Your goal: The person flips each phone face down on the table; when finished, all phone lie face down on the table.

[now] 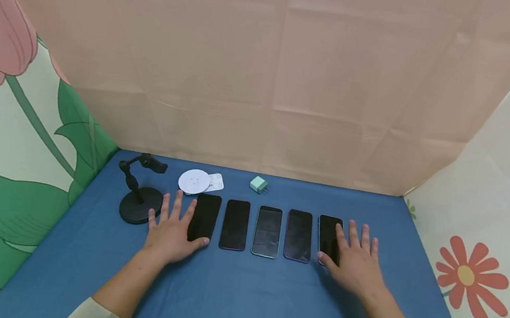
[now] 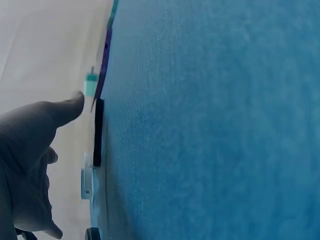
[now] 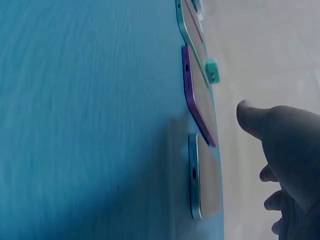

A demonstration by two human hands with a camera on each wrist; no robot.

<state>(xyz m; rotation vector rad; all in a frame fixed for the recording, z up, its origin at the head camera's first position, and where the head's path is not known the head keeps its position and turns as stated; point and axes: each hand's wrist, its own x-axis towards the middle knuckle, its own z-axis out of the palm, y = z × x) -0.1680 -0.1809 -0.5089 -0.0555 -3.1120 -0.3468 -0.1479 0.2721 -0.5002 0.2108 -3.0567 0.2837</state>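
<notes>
Several smartphones lie face up in a row, screens dark. My left hand (image 1: 170, 236), fingers spread, hovers beside the leftmost black phone (image 1: 205, 216), thumb and index finger overlapping its edge in the head view. My right hand (image 1: 357, 265), also spread, hovers at the rightmost phone (image 1: 328, 235) and covers part of its right side. Between them lie a black phone (image 1: 235, 225), a light-framed phone (image 1: 267, 231) and a purple-framed phone (image 1: 299, 236). In the right wrist view the thumb is held above the blue-edged phone (image 3: 195, 175), apart from it. Neither hand grips anything.
A black phone stand (image 1: 138, 203) with a round base stands left of my left hand. Behind the row are a white disc (image 1: 193, 181), a white card-like piece (image 1: 215, 182) and a mint-green plug charger (image 1: 259, 184). Fabric walls border the blue cloth (image 1: 239, 299).
</notes>
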